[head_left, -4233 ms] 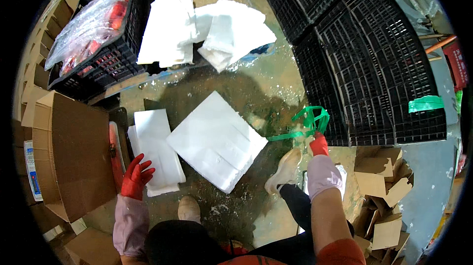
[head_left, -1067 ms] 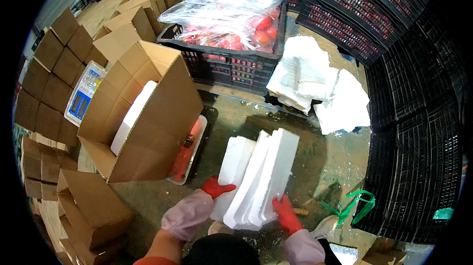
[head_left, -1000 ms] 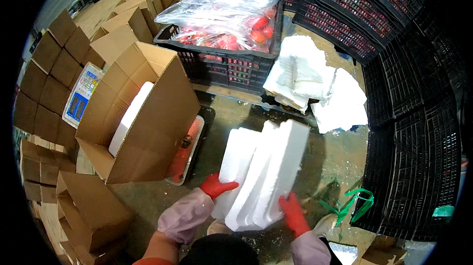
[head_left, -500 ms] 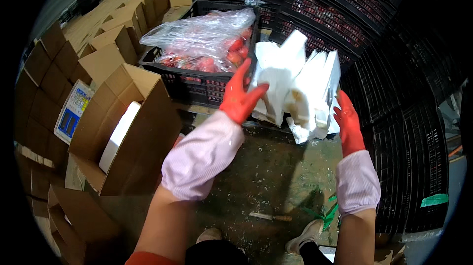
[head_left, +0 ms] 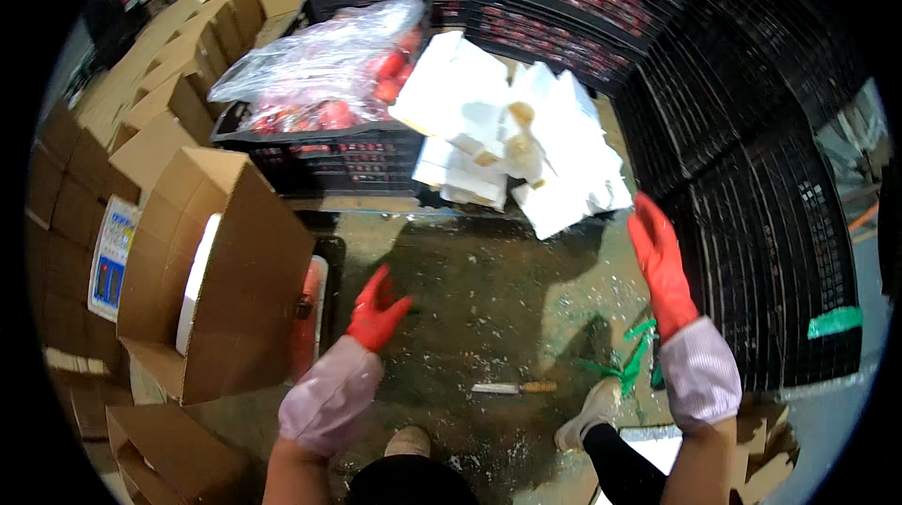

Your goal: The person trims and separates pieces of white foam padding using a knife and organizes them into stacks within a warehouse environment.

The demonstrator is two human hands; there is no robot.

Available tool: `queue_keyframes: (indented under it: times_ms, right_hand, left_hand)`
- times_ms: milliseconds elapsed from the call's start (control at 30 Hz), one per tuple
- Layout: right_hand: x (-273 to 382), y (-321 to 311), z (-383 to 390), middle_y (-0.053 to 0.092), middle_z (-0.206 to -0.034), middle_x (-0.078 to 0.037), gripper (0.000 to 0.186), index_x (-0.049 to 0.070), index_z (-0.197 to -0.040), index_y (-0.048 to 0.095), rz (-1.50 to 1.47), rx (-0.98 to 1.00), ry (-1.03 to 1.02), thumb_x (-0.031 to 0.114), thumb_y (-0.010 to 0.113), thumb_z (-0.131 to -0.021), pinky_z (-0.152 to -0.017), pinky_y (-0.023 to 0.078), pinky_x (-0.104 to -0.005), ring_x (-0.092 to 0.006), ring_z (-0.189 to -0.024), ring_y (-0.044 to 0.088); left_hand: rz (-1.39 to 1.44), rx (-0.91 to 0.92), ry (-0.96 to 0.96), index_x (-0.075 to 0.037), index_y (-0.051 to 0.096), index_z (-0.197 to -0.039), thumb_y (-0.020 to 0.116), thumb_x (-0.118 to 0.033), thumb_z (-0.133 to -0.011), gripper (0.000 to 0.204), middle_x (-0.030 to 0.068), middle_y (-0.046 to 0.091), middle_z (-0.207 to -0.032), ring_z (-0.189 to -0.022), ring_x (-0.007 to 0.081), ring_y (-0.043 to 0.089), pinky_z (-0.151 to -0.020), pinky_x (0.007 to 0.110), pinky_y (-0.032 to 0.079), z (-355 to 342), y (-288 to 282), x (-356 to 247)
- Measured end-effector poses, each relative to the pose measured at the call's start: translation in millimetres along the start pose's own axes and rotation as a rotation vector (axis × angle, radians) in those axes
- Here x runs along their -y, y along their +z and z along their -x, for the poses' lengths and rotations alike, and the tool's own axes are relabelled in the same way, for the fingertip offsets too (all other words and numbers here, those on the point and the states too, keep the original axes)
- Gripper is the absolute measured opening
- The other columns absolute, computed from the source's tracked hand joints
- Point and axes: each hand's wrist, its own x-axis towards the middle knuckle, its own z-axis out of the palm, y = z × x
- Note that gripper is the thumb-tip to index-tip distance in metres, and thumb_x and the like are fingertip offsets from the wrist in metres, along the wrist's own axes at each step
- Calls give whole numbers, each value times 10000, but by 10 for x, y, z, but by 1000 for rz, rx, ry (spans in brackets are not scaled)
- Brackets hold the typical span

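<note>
The left hand [head_left: 378, 310], in a red rubber glove with a pale sleeve guard, hangs empty at about seven o'clock from the frame's centre, fingers spread apart over the wet, littered floor [head_left: 489, 308]. At nine o'clock from it stands an open cardboard box [head_left: 221, 275] tipped on its side, with a white foam sheet [head_left: 197, 284] lining its inner wall; flat folded cartons [head_left: 141, 101] are stacked beyond at ten o'clock. At eleven o'clock a black plastic crate [head_left: 319, 153] carries a clear bag of red fruit [head_left: 319, 77].

At twelve o'clock, between the two hands and well above them, lies the loose heap of white foam sheets [head_left: 507, 143], sprawled against the crate and a wall of stacked black crates [head_left: 752, 157]. Neither hand touches it. The sheets look very light and stiff but brittle, likely to snap or crumble if bent, and apt to slide off each other; I would judge the safest hold is flat palms pressed on opposite edges of a squared stack, not a pinch at one corner.

The right hand [head_left: 658, 261], gloved the same, is raised at three o'clock, open with fingers straight, holding nothing, nearest the heap's right edge. Below it at five o'clock lie green strapping [head_left: 625, 359] and a small knife [head_left: 512, 388] on the floor, near the person's shoe [head_left: 587, 406].
</note>
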Motion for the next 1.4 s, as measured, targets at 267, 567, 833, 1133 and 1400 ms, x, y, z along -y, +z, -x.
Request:
queue_keyframes:
  times_ms: [267, 567, 833, 1133, 1400]
  right_hand:
    - [-1240, -2500, 2842, 591, -953, -34, 337, 45, -1144, 537, 104, -649, 498, 137, 608, -828, -696, 431, -237, -124, -835, 549]
    - [-2539, -2603, 6678, 608, -703, -89, 211, 25, -817, 589, -4, -1279, 1038, 234, 587, -848, -460, 412, -329, -196, -561, 550]
    - [-2971, -1474, 6929, 615, -940, -280, 610, -76, -932, 623, 328, -1142, 1575, 486, 659, -697, -800, 458, -429, -400, -933, 590]
    - [-3531, -1281, 7114, 561, -1159, -226, 772, 28, -1288, 451, 692, -258, 1374, 496, 682, -719, -830, 453, -428, -359, -1009, 563]
    - [-3679, -1595, 6482, 618, -961, -78, 452, 68, -1251, 507, -507, -1106, 1009, 251, 622, -854, -704, 484, -321, -186, -789, 569]
  left_hand:
    - [66, 174, -579, -87, 382, -1335, 656, -184, -804, 606, 107, 575, -1073, -846, 183, 574, -710, 297, 471, 858, -688, 430]
    - [19, 332, -517, -97, 446, -1256, 600, -145, -831, 454, 58, 598, -807, -639, 142, 550, -532, 272, 439, 912, -385, -68]
    - [-448, 228, -479, -77, 459, -1237, 540, -162, -894, 362, 60, 594, -815, -641, 141, 557, -532, 259, 448, 874, -624, -637]
    - [-775, 389, -302, -4, 479, -1227, 567, -164, -879, 393, 115, 624, -963, -814, 190, 613, -673, 317, 508, 640, -1236, -802]
    - [-439, 486, -222, -4, 478, -1242, 536, -102, -879, 381, 150, 590, -1095, -926, 209, 597, -769, 301, 491, 238, -1393, -421]
